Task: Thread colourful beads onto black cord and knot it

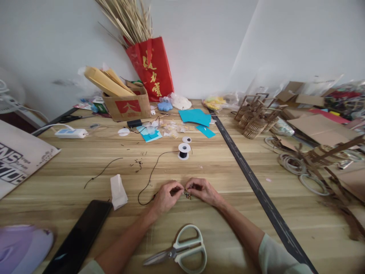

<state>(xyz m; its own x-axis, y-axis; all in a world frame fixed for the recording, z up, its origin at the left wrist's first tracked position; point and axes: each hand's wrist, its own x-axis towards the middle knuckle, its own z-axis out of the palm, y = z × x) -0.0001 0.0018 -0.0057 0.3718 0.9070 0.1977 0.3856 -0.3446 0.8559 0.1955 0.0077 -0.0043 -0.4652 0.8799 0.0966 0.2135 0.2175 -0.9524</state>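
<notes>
Over the middle of the table, my left hand [168, 196] and my right hand [203, 190] meet, fingertips of each pinched together. A small string of multicoloured beads [188, 195] hangs between the pinches; its fine details are too small to make out. Black cord [151, 173] runs from a white spool [184, 151] in a loop to my left hand, where its end is hidden. Below my hands lie scissors [190, 245] with pale handles, their blades pointing left.
Left of my hands are folded white paper [118, 192], a black phone [81, 236] and a loose cord piece [104, 171]. Blue cards [195, 117], a cardboard box [127, 107] and a red bag [152, 70] stand behind. Woven baskets [252, 118] and rings [293, 164] crowd the right.
</notes>
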